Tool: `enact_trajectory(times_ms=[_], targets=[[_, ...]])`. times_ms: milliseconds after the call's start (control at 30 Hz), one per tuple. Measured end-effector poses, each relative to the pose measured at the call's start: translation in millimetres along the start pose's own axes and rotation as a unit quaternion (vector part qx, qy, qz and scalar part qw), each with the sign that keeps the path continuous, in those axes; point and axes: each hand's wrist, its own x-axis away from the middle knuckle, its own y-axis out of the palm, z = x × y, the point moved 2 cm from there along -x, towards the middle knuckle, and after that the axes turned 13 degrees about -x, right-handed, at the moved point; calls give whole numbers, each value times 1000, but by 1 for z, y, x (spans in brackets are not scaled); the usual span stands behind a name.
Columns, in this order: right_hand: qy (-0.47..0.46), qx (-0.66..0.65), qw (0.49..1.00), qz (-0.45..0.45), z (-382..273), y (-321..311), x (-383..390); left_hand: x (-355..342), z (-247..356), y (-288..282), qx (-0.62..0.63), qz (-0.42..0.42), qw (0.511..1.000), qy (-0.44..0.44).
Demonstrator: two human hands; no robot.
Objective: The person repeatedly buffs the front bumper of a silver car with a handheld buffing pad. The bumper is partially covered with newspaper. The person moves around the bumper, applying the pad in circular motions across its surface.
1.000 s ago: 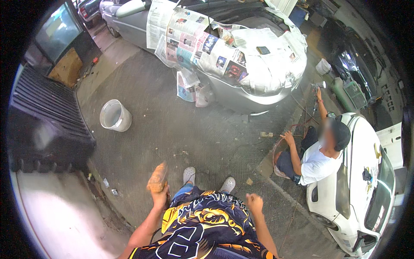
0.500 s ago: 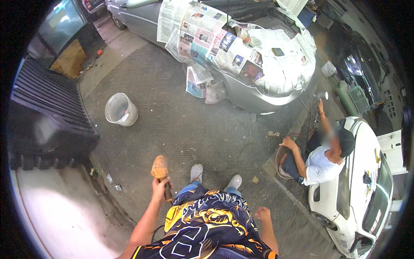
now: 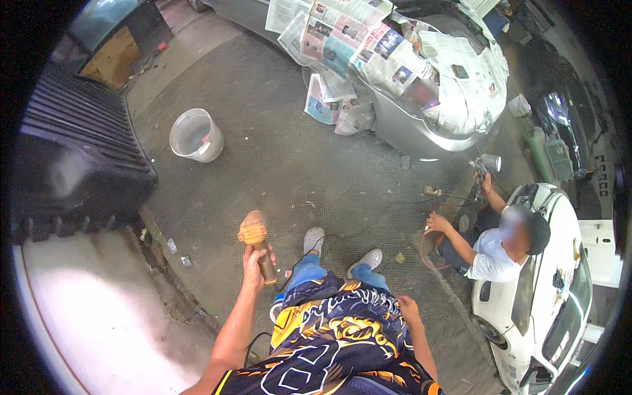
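My left hand (image 3: 255, 262) is wrapped round a hand-held power tool (image 3: 254, 232) with a rounded yellow-orange head and a brown cylindrical body. The head points away from me, and the body slants down toward my clothes. A dark cord (image 3: 255, 342) loops beside my left forearm. My right hand (image 3: 407, 309) is at the right edge of my patterned shirt (image 3: 349, 322), fingers curled against the cloth. Whatever the right fingers may hold is too small to make out.
A whitish bucket (image 3: 197, 136) stands ahead on the left. Newspaper (image 3: 349, 39) covers parts of a silver car (image 3: 405, 125). On the right, a person (image 3: 497, 253) sits by a white car (image 3: 526, 316), holding a spray gun (image 3: 482, 168). A dark ribbed panel (image 3: 72, 125) is at left.
The tool has risen in view, its body now slanting toward my shirt. My right hand has come in to the shirt edge. The seated person's spray gun has been lowered.
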Motion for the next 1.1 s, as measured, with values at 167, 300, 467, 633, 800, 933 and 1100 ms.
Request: enact_trajectory(times_ms=[167, 300, 467, 633, 800, 933, 1100], targets=[[35, -27, 999, -18, 28, -14, 11, 5, 6, -4, 15, -24, 1000, 14], [36, -19, 999, -13, 40, -6, 0, 5, 8, -6, -8, -19, 1000, 7], [1, 0, 1000, 13, 13, 10, -10, 4, 8, -4, -6, -12, 1000, -24], [-16, -28, 999, 27, -8, 32, -6, 0, 15, 7, -57, -43, 997, -12], [42, -81, 994, 59, 25, 48, 1, -4, 21, 19, -103, -81, 991, -8], [82, -66, 990, 93, 69, 69, 15, -10, 24, 25, -132, -104, 986, -15], [184, -171, 966, 56, 136, 112, 31, -21, 25, 31, -165, -122, 978, -26]])
